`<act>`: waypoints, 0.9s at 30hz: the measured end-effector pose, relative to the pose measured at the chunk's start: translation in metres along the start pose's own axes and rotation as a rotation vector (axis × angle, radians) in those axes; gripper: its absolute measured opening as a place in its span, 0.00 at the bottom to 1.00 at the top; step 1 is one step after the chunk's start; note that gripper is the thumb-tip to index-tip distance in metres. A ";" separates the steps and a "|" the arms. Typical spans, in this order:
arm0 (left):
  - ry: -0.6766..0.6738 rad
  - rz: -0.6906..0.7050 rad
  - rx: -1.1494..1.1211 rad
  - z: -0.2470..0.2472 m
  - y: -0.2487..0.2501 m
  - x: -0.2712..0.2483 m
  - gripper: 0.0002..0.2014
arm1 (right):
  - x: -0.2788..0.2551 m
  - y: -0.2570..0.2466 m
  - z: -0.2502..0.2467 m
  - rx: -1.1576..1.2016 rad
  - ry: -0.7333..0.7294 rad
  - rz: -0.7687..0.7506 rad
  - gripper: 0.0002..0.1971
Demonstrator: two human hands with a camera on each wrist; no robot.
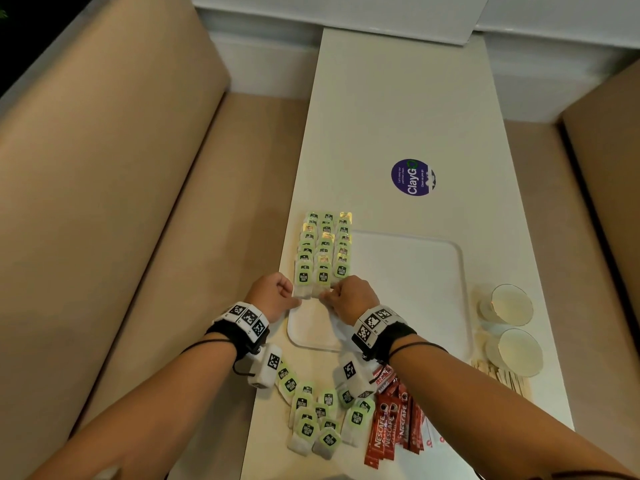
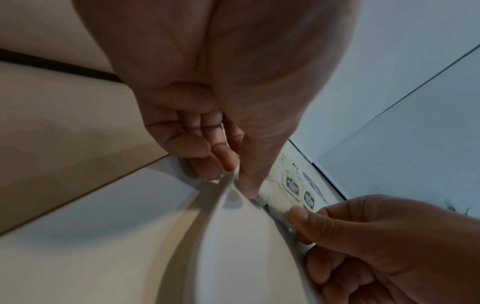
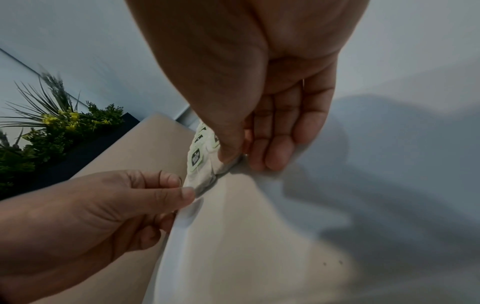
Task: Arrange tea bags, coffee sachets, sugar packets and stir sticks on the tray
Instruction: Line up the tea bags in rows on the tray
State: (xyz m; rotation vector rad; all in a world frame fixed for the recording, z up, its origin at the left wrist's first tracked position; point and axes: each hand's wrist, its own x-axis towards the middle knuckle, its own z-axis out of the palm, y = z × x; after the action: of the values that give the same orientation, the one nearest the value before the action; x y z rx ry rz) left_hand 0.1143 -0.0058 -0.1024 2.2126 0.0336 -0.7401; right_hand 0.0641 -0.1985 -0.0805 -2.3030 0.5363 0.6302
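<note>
Tea bags [image 1: 313, 277]: light, soft, easily torn, so we pinch their bottom edges, left hand [image 1: 273, 297] and right hand [image 1: 349, 296] each gripping one.

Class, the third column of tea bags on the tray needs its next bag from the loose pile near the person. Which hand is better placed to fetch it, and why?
Probably the right hand: it sits at the third column's near end, beside its last bag, and the loose pile lies just behind it. The left hand sits at the tray's left edge.
</note>
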 end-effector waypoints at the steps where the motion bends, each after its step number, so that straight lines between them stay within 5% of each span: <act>1: 0.001 0.001 0.022 0.000 0.001 0.001 0.12 | 0.000 0.000 0.000 0.000 0.001 -0.004 0.20; 5: 0.007 -0.010 0.058 0.001 0.003 0.006 0.11 | 0.002 0.000 -0.001 0.006 -0.015 -0.016 0.11; 14: -0.012 -0.022 0.052 0.002 0.003 0.007 0.12 | 0.000 0.002 0.001 0.019 0.007 0.003 0.21; 27: -0.175 0.005 0.141 -0.013 -0.046 -0.040 0.10 | -0.046 0.032 0.012 -0.021 -0.055 -0.207 0.11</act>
State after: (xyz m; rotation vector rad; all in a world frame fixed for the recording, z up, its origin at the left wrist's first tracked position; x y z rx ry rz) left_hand 0.0760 0.0435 -0.1055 2.2699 -0.1143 -0.9567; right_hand 0.0071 -0.2034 -0.0782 -2.3150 0.2619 0.5982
